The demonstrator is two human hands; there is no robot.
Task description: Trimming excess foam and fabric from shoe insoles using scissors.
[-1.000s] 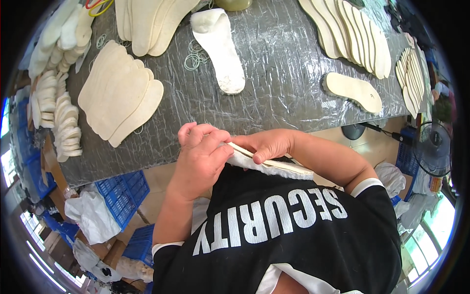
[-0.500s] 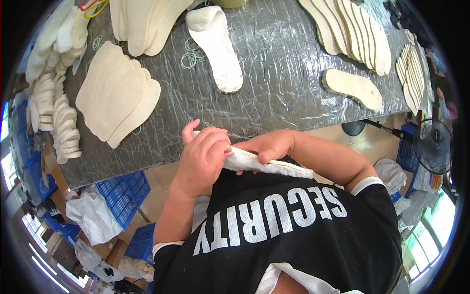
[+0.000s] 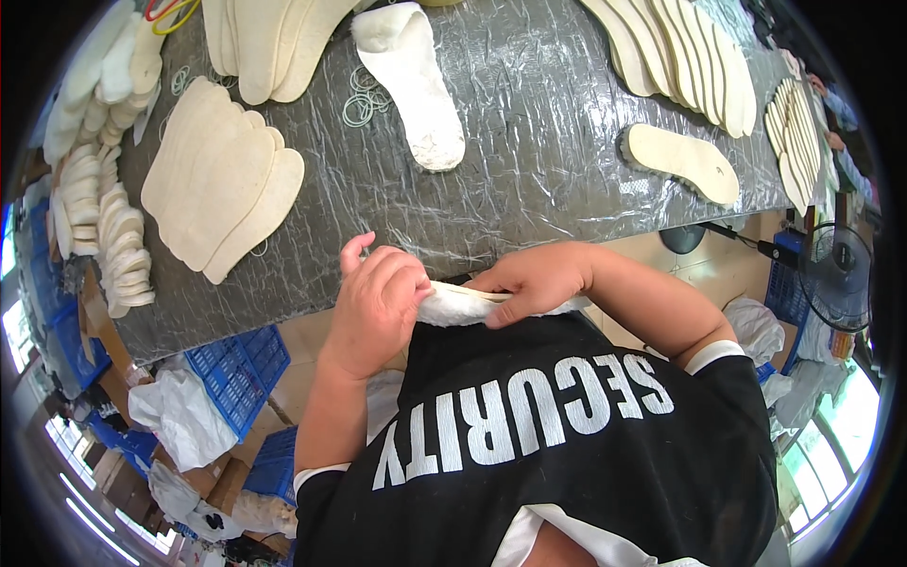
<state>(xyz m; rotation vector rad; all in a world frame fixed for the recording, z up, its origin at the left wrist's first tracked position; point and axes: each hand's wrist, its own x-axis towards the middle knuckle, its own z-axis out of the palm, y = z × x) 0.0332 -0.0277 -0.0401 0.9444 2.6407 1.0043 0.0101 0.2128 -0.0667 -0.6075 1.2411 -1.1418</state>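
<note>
Close to my body, at the table's near edge, I hold a pair of white fluffy insoles (image 3: 453,308) with pale beige backing, edge-on. My left hand (image 3: 380,300) pinches their left end between thumb and fingers, its little finger raised. Around their middle and right part my right hand (image 3: 537,282) is closed, thumb on the near side and fingers mostly hidden behind. Beyond my hands, a white fleecy insole (image 3: 416,90) lies on the dark table (image 3: 529,189). Left of it is a fanned stack of beige insoles (image 3: 222,180).
More insole stacks lie at the far left (image 3: 274,42) and far right (image 3: 675,57). A single insole (image 3: 682,163) rests near the right edge. Pale rubber bands (image 3: 364,102) lie beside the white insole. Blue crates (image 3: 241,378) stand below left, a black fan (image 3: 836,276) at right.
My right hand has slid leftward along the insoles, covering more of their right part. My left hand has shifted slightly left, still pinching the end.
</note>
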